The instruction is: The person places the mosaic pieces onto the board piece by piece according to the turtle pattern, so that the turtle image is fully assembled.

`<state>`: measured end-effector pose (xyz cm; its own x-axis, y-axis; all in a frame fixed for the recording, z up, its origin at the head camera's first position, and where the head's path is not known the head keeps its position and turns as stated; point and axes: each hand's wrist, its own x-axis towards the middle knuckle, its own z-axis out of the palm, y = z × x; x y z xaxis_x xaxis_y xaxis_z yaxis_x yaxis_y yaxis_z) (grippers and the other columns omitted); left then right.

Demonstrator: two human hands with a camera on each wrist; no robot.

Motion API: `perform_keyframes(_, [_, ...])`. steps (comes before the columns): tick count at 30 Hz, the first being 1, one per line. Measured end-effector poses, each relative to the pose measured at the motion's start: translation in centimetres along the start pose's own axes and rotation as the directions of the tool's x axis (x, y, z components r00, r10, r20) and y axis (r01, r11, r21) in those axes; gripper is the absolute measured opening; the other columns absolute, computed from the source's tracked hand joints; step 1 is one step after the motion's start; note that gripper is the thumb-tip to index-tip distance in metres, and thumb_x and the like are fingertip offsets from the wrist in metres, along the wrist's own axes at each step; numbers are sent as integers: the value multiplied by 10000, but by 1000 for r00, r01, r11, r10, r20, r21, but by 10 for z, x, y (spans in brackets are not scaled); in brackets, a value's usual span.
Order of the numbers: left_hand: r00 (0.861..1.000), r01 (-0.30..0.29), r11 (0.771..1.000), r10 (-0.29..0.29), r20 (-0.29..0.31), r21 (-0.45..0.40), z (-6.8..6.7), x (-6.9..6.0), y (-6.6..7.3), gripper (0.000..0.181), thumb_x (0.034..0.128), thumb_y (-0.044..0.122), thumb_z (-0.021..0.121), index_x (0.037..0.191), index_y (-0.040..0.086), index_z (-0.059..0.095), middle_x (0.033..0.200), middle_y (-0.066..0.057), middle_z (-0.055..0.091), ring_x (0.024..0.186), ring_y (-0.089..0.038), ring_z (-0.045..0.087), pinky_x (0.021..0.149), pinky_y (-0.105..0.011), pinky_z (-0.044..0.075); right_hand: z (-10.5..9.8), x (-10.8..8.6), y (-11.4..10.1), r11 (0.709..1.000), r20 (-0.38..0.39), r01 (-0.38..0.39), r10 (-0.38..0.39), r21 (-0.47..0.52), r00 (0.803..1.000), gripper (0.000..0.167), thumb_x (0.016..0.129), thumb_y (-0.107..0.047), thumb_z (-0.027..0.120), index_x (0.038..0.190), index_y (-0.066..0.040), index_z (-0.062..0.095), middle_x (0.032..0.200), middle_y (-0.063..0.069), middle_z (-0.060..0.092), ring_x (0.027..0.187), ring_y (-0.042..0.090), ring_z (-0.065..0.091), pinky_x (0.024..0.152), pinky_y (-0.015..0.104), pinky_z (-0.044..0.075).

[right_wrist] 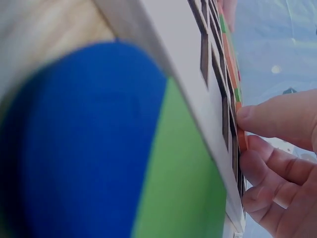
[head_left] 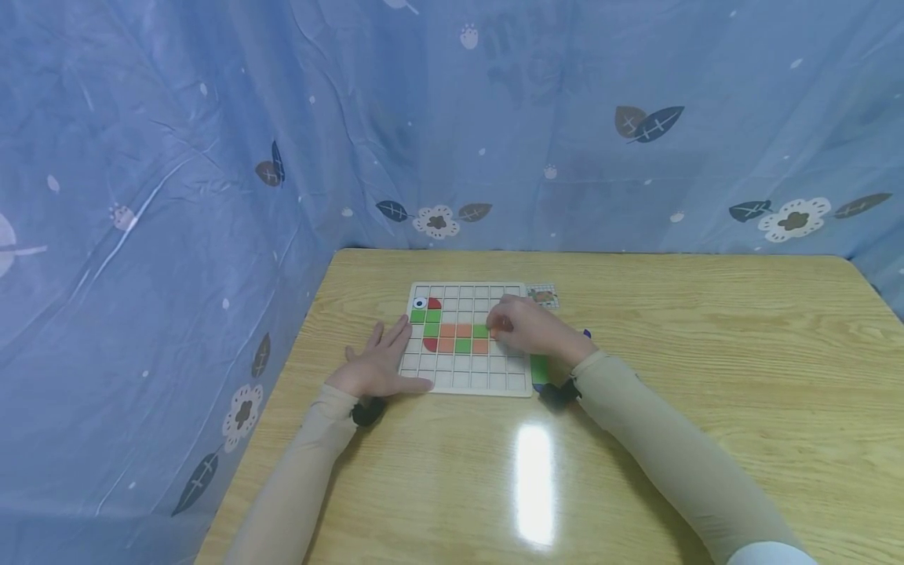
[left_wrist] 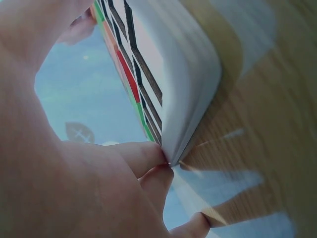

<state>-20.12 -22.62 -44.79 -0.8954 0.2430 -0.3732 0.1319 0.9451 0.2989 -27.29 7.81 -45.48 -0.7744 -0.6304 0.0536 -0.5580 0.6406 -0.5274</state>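
A white gridded board [head_left: 469, 382] lies on the table, several of its cells filled with green, orange and red tiles and an eye tile [head_left: 420, 303]. My left hand [head_left: 377, 369] rests with spread, straight fingers against its left edge, the thumb at the lower left corner. In the left wrist view, fingertips touch the board's corner. Over the right half of the grid, my right hand [head_left: 530, 326] pinches a small orange tile [right_wrist: 242, 140] between thumb and fingers, at the row's end beside a green tile [head_left: 480, 331].
At the board's upper right lies a small picture card [head_left: 542, 296]. Green [head_left: 539, 367] and blue [right_wrist: 89, 144] pieces lie along its right edge, partly under my right wrist. A blue patterned curtain [head_left: 452, 125] hangs behind and left of the wooden table [head_left: 706, 337].
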Motion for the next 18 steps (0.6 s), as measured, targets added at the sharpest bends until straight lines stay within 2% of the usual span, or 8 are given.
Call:
perform_keyframes(11, [1000, 2, 1000, -2, 10, 3, -3, -2, 4, 1211, 825, 746, 683, 1694, 160, 76, 1778, -11, -15, 1617, -430, -58, 1079, -901, 75, -1, -5, -5, 1000, -4, 7, -7, 0, 1000, 170, 959, -63, 711, 1107, -70, 792, 1049, 48, 695, 949, 185, 628, 860, 367, 557])
perform_keyframes(15, [1000, 4, 1000, -4, 7, 0, -3, -2, 3, 1210, 825, 747, 684, 1694, 160, 80, 1778, -7, -12, 1617, -430, -58, 1080, -900, 70, 1, -9, -1, 999, -22, 39, -39, -12, 999, 161, 966, -82, 717, 1108, -79, 794, 1059, 53, 701, 942, 186, 625, 841, 360, 556])
perform_keyframes(18, [1000, 6, 1000, -6, 13, -1, -3, -2, 3, 1214, 824, 749, 683, 1694, 163, 72, 1778, -2, -19, 1617, -427, -66, 1084, -897, 64, 0, -14, 0, 999, -35, 30, -31, -17, 999, 151, 973, -117, 724, 1106, -104, 794, 1074, 36, 699, 943, 176, 616, 835, 354, 556])
